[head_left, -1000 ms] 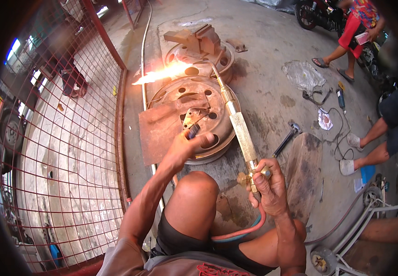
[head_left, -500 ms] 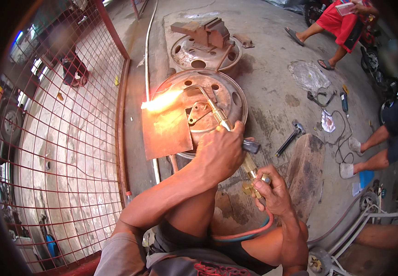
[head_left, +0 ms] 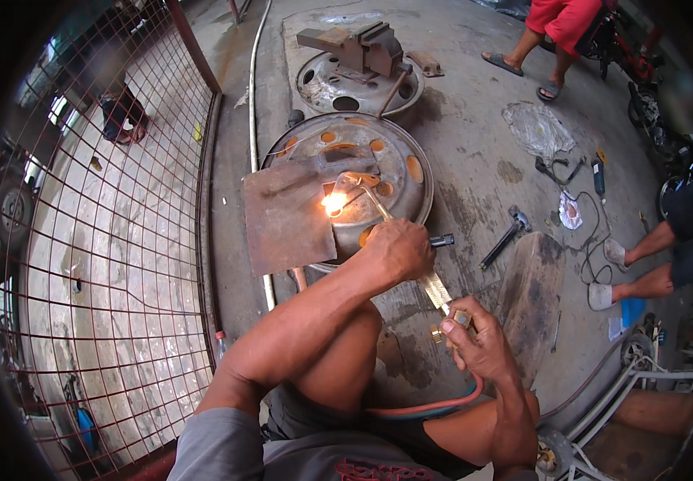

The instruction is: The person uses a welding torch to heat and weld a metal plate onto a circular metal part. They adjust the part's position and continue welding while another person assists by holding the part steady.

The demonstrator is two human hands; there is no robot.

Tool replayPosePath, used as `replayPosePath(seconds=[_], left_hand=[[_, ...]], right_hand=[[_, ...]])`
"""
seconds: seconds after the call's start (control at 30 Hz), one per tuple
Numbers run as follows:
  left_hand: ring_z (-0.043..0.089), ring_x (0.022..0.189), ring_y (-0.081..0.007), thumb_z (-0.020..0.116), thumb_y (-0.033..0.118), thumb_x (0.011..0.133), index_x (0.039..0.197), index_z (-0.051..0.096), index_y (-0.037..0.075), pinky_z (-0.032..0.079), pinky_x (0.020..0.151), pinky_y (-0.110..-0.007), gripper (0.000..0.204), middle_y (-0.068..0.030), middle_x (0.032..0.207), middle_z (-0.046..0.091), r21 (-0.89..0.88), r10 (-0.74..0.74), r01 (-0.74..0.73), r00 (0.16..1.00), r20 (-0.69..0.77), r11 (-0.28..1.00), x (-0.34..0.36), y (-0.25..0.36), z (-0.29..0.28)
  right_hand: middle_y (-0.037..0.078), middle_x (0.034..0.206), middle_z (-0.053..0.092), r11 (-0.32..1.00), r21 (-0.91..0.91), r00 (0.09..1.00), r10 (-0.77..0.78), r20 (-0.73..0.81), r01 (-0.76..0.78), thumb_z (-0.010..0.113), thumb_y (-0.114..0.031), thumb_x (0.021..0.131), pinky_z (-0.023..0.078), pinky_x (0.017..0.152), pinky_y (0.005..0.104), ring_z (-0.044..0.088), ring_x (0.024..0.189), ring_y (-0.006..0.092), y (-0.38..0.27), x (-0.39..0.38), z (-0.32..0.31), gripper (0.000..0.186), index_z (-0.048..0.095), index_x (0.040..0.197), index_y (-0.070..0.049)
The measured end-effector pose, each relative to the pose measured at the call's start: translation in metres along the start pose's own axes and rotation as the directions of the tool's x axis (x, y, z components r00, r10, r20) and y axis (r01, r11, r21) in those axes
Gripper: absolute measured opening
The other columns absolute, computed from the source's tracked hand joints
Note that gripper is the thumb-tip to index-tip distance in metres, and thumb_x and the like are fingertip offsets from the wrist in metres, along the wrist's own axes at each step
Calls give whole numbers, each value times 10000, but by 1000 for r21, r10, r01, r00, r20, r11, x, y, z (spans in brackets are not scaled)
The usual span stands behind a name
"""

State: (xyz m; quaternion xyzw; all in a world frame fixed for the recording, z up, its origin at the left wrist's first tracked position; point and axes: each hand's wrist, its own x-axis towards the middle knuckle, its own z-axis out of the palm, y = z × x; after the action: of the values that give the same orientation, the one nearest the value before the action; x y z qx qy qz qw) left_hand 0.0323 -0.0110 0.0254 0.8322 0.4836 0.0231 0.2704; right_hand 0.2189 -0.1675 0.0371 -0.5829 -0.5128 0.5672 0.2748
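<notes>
My left hand (head_left: 401,250) is closed round the neck of a lit brass gas torch (head_left: 436,290). My right hand (head_left: 481,341) grips the torch's rear end by the valve knobs, where red and blue hoses (head_left: 434,410) trail away over my leg. A short, bright flame (head_left: 333,204) burns at the tip, at the right edge of a square rusty metal sheet (head_left: 286,232). Glare hides part of the metal there. A small metal plate with holes (head_left: 358,178) lies beside the flame. Sheet and plate rest on an upturned steel wheel rim (head_left: 401,144). A dark-ended tool handle (head_left: 442,240) shows past my left hand.
Behind stands a bench vise (head_left: 362,52) on another wheel rim (head_left: 322,94). A hammer (head_left: 505,237) and a wooden board (head_left: 532,301) lie to the right. Red wire mesh (head_left: 122,240) borders the left. One person in red shorts (head_left: 559,28) and another's feet (head_left: 612,276) are nearby.
The long flame over the sheet has shrunk to a short bright one. The torch tip has moved nearer me, to the sheet's right edge. The person in red shorts has shifted left.
</notes>
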Motion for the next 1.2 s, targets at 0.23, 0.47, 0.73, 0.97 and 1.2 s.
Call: replayPosePath(seconds=[0.23,0.47,0.73,0.97,1.2], left_hand=[[734,852,-420,646,292,887,886,751,-26,581,811,-491,335,-249,838,728,-83,-57,60,998,36,995,13,-10,6],[746,776,-373,619,291,929,824,726,-27,580,762,-472,352,-216,708,707,-88,-104,114,989,104,990,11,-17,-2],[716,874,-451,633,317,916,887,748,-27,570,805,-510,364,-282,866,716,-39,-62,63,998,21,997,13,-25,8],[717,875,-449,634,313,909,871,751,-25,569,811,-509,360,-276,868,719,-27,-49,49,999,13,998,16,-27,11],[721,859,-441,642,304,897,853,751,-24,573,809,-506,348,-268,843,720,-7,-28,28,1000,9,1000,16,-23,11]], right_hand=[[163,734,646,892,-393,958,-274,-80,222,691,-172,968,512,632,421,672,644,305,-12,8,18,211,594,1098,-37],[170,715,634,872,-411,946,-319,-62,267,686,-159,961,498,607,417,652,615,338,-4,20,28,219,595,1111,-28],[165,714,637,894,-391,963,-262,-61,219,682,-167,969,501,606,410,672,622,301,-6,24,31,206,592,1095,-31],[216,734,638,904,-362,961,-268,-67,227,676,-162,959,503,615,443,660,657,398,-4,25,32,207,584,1097,-38],[206,737,635,919,-340,968,-238,-76,200,669,-156,964,505,614,426,649,637,370,-7,21,30,201,581,1096,-32]])
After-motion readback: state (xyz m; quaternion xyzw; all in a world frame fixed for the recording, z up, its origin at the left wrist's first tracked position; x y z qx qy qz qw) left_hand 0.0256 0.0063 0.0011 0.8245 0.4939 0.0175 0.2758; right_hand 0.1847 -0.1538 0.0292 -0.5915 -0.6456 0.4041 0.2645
